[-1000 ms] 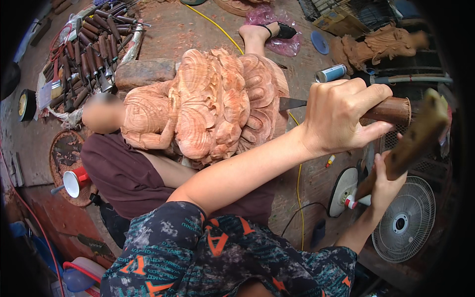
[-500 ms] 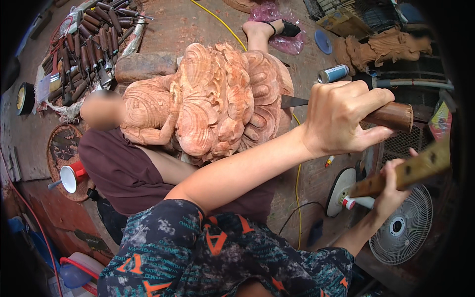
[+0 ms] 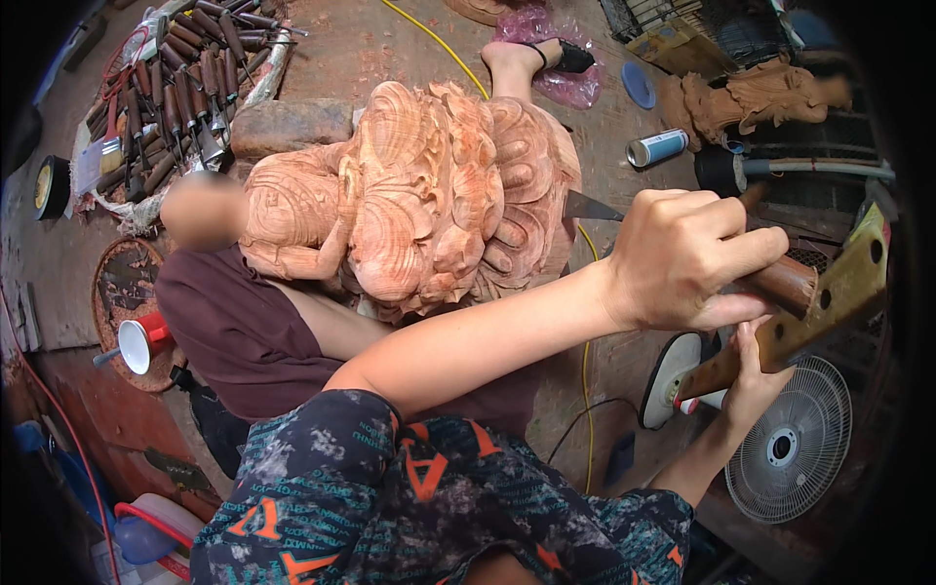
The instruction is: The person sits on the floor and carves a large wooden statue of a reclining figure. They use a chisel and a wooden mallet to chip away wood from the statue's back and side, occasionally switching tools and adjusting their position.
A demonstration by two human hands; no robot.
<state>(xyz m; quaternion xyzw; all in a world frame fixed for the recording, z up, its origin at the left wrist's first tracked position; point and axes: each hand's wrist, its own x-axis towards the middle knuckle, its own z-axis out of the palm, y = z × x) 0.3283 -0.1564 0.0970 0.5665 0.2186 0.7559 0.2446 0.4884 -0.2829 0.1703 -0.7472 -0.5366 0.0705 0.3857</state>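
A large reddish wooden carving (image 3: 429,205) with deep scrolls lies across a leg in dark maroon cloth (image 3: 244,341). My left hand (image 3: 682,258) reaches across and is shut on a chisel's brown handle (image 3: 792,283). The steel blade (image 3: 590,207) of the chisel touches the carving's right side. My right hand (image 3: 751,375) sits lower and grips a flat wooden mallet bar (image 3: 829,302) with holes in it. The bar lies against the end of the chisel handle.
Several chisels (image 3: 175,78) lie on a cloth at the top left beside a stone block (image 3: 292,127). A red and white cup (image 3: 144,343) stands on a round carved plate (image 3: 122,283). On the right are a fan (image 3: 790,448), a spray can (image 3: 658,146), another carving (image 3: 760,97) and a yellow cable (image 3: 439,44).
The mallet bar in my right hand has swung down from its raised position to the end of the chisel handle. My left hand has kept the chisel on the carving.
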